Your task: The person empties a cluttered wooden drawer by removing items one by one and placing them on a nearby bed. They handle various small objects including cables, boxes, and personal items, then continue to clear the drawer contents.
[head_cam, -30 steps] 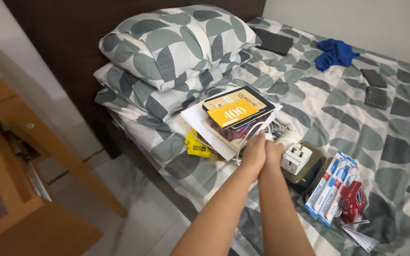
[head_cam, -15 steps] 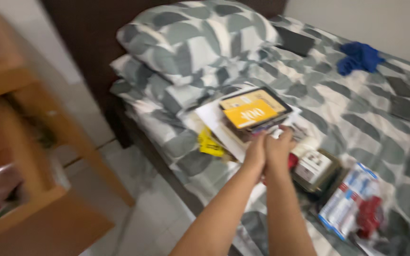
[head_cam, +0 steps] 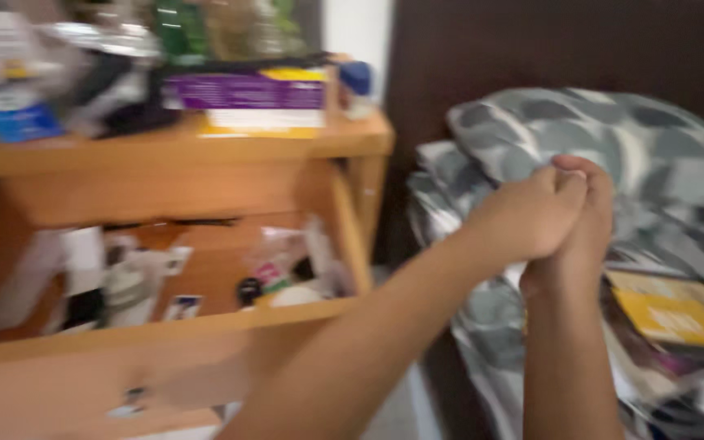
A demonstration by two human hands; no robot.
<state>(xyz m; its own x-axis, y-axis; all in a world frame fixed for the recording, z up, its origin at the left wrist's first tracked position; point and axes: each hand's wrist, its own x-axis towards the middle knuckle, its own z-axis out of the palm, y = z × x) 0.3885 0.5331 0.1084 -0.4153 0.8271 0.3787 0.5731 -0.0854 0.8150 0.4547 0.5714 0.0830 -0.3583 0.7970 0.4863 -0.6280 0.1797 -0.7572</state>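
While blur softens all, left hand [head_cam: 523,216] and right hand [head_cam: 584,220] pressed together before rounded patterned pillows [head_cam: 613,147].

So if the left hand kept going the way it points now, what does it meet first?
Probably the patterned pillow. The left hand, pressed against the right hand, points up and right toward it. The picture is blurred, so the depth is unclear.

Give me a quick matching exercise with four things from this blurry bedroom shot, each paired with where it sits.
Things:
1. purple and yellow box
2. yellow-covered book
3. grey patterned pillows
4. clasped hands

Places:
A. against the dark headboard
B. on top of the wooden shelf unit
C. raised in front of the pillows
D. on the bed, lower right

Pairs: 1-B, 2-D, 3-A, 4-C
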